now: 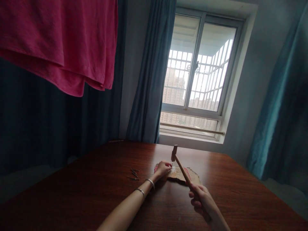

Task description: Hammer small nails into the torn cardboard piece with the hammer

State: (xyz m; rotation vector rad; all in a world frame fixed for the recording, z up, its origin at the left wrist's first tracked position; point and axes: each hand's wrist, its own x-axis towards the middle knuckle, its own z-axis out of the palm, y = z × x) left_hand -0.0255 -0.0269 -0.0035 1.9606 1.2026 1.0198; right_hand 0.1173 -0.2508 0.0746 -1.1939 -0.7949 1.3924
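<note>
My right hand (201, 200) is wrapped round the wooden handle of a hammer (181, 166). The brownish hammer head is raised just above my left fingers. My left hand (164, 168) is closed in a pinch on a thin upright rod (172, 166), too small to make out in full. Under it lies a tan, rough-edged piece of board or cardboard (179, 173), covered in small dark dots or holes, with pink-red patches and a whitish spot near my fingers. Left of my left hand, several thin dark rods (134, 173) lie loose on the table.
The work lies on a dark reddish-brown wooden table (96, 199). A window (192, 70) is behind it, with blue curtains (150, 80) beside it. A pink cloth (79, 48) hangs at upper left, above the table's far left side.
</note>
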